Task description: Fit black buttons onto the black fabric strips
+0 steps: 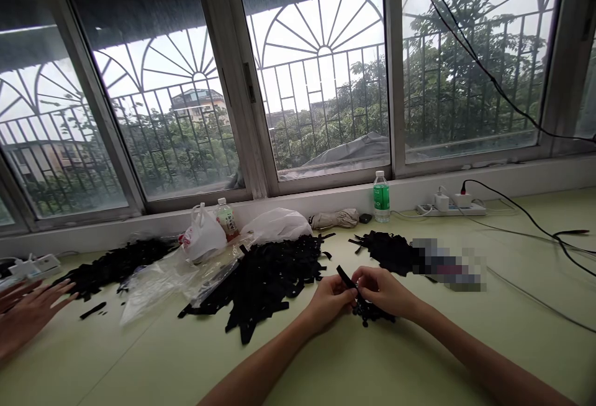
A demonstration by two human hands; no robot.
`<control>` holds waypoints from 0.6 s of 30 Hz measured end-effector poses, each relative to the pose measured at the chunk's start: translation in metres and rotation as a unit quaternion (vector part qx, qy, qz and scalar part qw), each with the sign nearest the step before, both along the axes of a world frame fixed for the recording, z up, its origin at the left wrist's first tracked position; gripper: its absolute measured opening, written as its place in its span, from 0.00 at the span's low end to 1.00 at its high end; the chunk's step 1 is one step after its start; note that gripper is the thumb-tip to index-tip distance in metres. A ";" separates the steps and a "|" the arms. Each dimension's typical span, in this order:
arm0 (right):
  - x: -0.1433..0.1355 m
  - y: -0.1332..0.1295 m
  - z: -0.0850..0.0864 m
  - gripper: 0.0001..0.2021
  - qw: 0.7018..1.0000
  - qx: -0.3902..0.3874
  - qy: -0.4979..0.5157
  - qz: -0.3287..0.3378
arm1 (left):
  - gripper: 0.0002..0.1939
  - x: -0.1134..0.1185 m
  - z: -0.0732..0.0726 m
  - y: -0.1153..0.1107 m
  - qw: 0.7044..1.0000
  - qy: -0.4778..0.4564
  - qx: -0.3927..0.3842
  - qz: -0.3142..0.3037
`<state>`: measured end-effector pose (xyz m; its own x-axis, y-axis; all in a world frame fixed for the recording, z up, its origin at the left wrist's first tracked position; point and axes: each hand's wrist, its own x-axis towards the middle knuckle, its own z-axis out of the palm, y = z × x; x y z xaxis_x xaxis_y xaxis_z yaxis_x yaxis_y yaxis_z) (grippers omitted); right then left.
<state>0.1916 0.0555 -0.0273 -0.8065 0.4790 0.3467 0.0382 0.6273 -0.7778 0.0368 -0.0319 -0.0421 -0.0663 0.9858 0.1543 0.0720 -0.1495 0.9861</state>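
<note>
Between my two hands is a short black strip (345, 277), its upper end sticking up past the fingers. My left hand (331, 297) pinches it from the left. From the right, my right hand (379, 288) grips the same strip with thumb and fingers. Just below my hands lies a small heap of little black pieces (365, 314), partly covered by them. A large pile of black strips (270, 272) spreads to the left of my left hand. Beyond my right hand sits a smaller pile of black strips (386, 249).
Another person's hands (32, 313) are at the far left, near a further black pile (121, 263). Clear plastic (158, 285), a white bag (203, 232) and a green-labelled bottle (381, 198) stand towards the window. A power strip (451, 208) and cables lie at right.
</note>
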 end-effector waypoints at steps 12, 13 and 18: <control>0.002 0.000 0.003 0.10 0.997 0.068 -0.037 -0.015 | 0.19 0.001 0.001 -0.001 1.000 0.001 0.000 -0.006; 0.002 0.000 0.003 0.10 0.997 0.065 -0.036 -0.016 | 0.19 0.001 0.001 -0.002 1.000 0.002 0.001 -0.004; 0.002 0.002 0.001 0.10 0.998 0.058 -0.030 -0.016 | 0.20 0.003 0.003 -0.003 1.000 0.001 -0.010 0.008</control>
